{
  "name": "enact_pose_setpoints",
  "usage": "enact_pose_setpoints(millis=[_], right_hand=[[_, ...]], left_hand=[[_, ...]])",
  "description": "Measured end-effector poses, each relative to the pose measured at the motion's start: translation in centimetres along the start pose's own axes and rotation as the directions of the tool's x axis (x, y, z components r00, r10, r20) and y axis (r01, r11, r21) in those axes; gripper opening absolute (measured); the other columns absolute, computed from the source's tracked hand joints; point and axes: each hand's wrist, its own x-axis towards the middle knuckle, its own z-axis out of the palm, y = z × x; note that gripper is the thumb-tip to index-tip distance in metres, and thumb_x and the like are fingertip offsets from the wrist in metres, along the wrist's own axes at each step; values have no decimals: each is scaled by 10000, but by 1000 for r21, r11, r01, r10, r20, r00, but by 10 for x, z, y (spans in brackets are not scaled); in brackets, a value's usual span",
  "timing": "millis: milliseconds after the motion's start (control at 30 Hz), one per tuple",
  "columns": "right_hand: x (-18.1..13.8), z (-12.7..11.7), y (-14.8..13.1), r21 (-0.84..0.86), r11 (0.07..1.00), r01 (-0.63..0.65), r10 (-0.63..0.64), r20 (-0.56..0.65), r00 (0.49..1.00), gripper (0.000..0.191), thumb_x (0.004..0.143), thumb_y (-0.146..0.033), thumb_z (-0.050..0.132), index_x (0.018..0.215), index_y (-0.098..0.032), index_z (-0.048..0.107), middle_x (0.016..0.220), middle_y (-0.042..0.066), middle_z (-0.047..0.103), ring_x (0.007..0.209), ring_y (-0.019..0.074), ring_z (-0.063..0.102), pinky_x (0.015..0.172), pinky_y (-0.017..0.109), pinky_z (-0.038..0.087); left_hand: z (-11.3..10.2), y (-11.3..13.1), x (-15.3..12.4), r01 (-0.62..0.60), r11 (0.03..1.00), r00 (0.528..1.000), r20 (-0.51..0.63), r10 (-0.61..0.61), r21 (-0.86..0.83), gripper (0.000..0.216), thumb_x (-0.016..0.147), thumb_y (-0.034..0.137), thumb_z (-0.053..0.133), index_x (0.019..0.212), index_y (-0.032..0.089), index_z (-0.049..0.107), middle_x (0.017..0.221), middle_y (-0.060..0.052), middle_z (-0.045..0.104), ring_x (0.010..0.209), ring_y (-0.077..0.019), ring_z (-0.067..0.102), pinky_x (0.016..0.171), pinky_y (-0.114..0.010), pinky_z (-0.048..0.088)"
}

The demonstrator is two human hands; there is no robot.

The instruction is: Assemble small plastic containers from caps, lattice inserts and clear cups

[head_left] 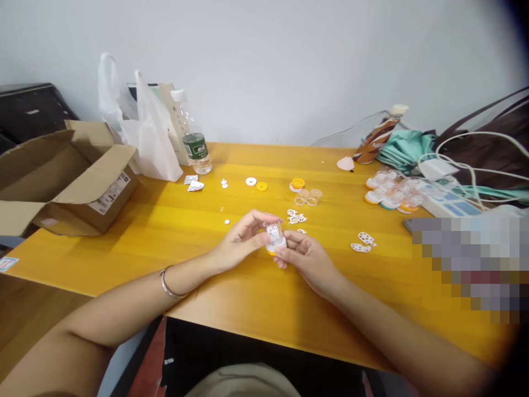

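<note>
Between my hands, above the wooden table [231, 309], is a small clear plastic cup on a white and orange base [273, 237], with a white cut-out piece inside. My left hand [247, 238] grips the clear cup from the left and top, fingers closed on it. From the right, my right hand [306, 252] pinches the base. Just beyond lie white cut-out pieces [296, 218]. Farther back are loose clear cups [308, 197] and stacked orange and white discs [297, 184]. A white disc [250, 181] and a yellow disc [262, 186] lie left of those.
An open cardboard box [95, 198], white plastic bag [151, 138] and water bottle [196, 143] stand left. Several capped clear cups [394, 190] lie right, near a power strip [450, 201], cables and a brown bottle [378, 135]. More white pieces [363, 242] sit right of my hand.
</note>
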Motion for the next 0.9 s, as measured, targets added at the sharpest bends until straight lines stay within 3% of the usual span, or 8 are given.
enact_pose_setpoints(millis=[133, 233, 333, 500, 600, 700, 800, 900], right_hand=[[-1, 1, 2, 74, 997, -31, 28, 40, 999, 190, 683, -302, 711, 784, -165, 626, 600, -26, 602, 496, 58, 503, 510, 199, 389], [-1, 0, 4, 124, 991, -43, 36, 55, 998, 166, 712, -306, 687, 762, -160, 625, 596, -28, 597, 497, 49, 506, 506, 187, 382], [0, 0, 7, 98, 995, -26, 22, 44, 999, 159, 718, -289, 687, 798, -166, 626, 609, -30, 605, 507, 47, 509, 518, 183, 384], [1, 2, 10, 56, 998, -20, 16, 58, 998, 178, 691, -287, 709, 788, -165, 622, 622, -26, 608, 512, 55, 509, 521, 195, 390], [0, 3, 9, 57, 998, -10, 9, 21, 1000, 183, 698, -296, 700, 800, -168, 620, 607, -30, 596, 504, 60, 500, 513, 202, 386], [0, 2, 7, 13, 1000, 5, -5, 1, 1000, 194, 698, -300, 698, 819, -171, 618, 618, -29, 596, 514, 65, 502, 526, 209, 392], [0, 1, 5, -28, 1000, 8, -8, -1, 1000, 209, 676, -306, 713, 803, -174, 612, 627, -28, 595, 521, 69, 504, 536, 215, 400], [0, 0, 5, -17, 1000, 4, -4, -3, 1000, 218, 673, -317, 713, 804, -176, 611, 630, -28, 594, 519, 69, 500, 533, 215, 400]], left_hand=[[1, 1, 1, 44, 996, 999, -1, -44, -72, 212, 804, 225, 606, 1013, 194, 584, 922, -40, 609, 826, -121, 575, 753, -245, 449], [1, 4, 2, 147, 972, 988, 75, -136, -184, 201, 840, 259, 550, 1024, 185, 579, 1081, -88, 595, 974, -189, 570, 832, -324, 442], [2, 4, 1, 128, 972, 992, 14, -127, -197, 210, 812, 309, 585, 981, 184, 589, 1213, -84, 512, 1034, -202, 539, 850, -319, 438], [2, 3, -1, 117, 982, 993, -2, -118, -152, 195, 798, 208, 607, 986, 196, 557, 944, -46, 599, 813, -132, 583, 727, -257, 458], [1, 7, 1, 154, 966, 987, 73, -142, -207, 202, 836, 250, 549, 1024, 177, 564, 1142, -106, 559, 969, -196, 573, 826, -335, 450], [0, 6, 2, 137, 979, 990, 43, -132, -149, 246, 827, 340, 556, 1010, 177, 583, 1282, -106, 455, 1091, -230, 509, 864, -336, 427], [-1, 2, 2, 84, 996, 995, -46, -86, -25, 284, 765, 323, 643, 1006, 192, 570, 1077, -67, 548, 962, -170, 536, 799, -268, 428], [-2, 1, 1, 93, 995, 995, -20, -94, -36, 244, 783, 252, 628, 1009, 188, 560, 936, -48, 588, 869, -141, 550, 773, -255, 428]])
